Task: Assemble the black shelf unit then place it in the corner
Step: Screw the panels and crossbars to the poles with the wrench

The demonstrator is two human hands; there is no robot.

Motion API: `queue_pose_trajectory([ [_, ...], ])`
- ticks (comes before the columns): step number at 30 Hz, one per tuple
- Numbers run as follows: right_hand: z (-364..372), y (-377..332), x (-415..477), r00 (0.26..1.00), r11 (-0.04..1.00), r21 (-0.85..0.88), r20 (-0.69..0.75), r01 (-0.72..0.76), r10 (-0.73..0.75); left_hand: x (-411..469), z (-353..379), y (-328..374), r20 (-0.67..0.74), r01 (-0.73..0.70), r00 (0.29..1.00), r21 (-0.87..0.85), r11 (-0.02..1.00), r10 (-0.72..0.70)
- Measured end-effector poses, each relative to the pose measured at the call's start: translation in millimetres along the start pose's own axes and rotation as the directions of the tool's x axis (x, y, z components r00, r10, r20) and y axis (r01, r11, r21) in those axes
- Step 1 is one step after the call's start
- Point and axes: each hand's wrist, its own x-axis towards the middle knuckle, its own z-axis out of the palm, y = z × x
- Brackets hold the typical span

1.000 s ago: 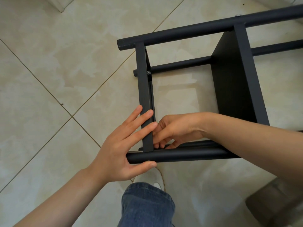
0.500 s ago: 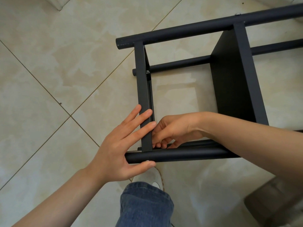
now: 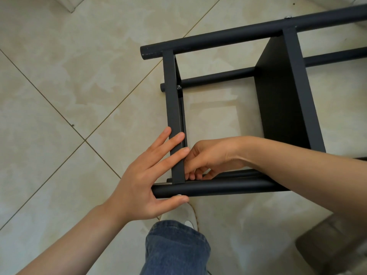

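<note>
The black shelf unit (image 3: 282, 96) lies on its side on the tiled floor, its round poles running left to right. My left hand (image 3: 147, 175) lies flat with straight fingers against the end shelf panel (image 3: 173, 108), thumb under the end of the near pole (image 3: 218, 188), beside a small silver bolt head (image 3: 179, 195). My right hand (image 3: 208, 157) reaches inside the frame, fingers curled at the inner corner where that panel meets the near pole. What the fingertips pinch is hidden. A second bolt (image 3: 178, 87) shows on the panel's inner side.
My jeans leg (image 3: 176, 249) and light shoe (image 3: 188, 215) stand just below the near pole. A blurred brown object (image 3: 333, 241) sits at the lower right. A white wall base (image 3: 73, 4) shows at the top left. Beige tiles spread to the left.
Almost nothing differs. My right fingers shift slightly at the inner corner; my left hand and the frame stay where they were.
</note>
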Motion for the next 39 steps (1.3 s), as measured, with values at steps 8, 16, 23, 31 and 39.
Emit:
queue_pose_trajectory([
  [8,-4.5,-1.2,-3.2,0.998,0.999,0.041,0.048,0.028,-0.030,0.4,-0.4,0.0,0.003,0.001,1.000,-0.004,1.000,-0.001],
  [16,-2.4,-0.7,-1.2,0.999,0.999,0.044,0.044,0.029,-0.031,0.6,-0.3,0.7,0.003,0.003,1.000,-0.004,1.000,-0.003],
  [23,-3.2,-0.8,-0.2,1.000,0.999,0.035,0.018,0.012,-0.013,0.3,0.3,-0.3,-0.001,0.001,1.000,-0.006,1.000,-0.001],
  [31,-1.9,-0.2,1.7,1.000,1.000,0.006,0.009,0.000,0.000,-0.2,1.0,-0.9,-0.006,-0.001,1.000,-0.005,1.000,0.001],
  [39,-0.6,0.5,3.3,1.000,1.000,0.016,0.028,0.003,-0.003,-1.0,1.7,-1.9,-0.009,-0.003,1.000,0.000,1.000,0.003],
])
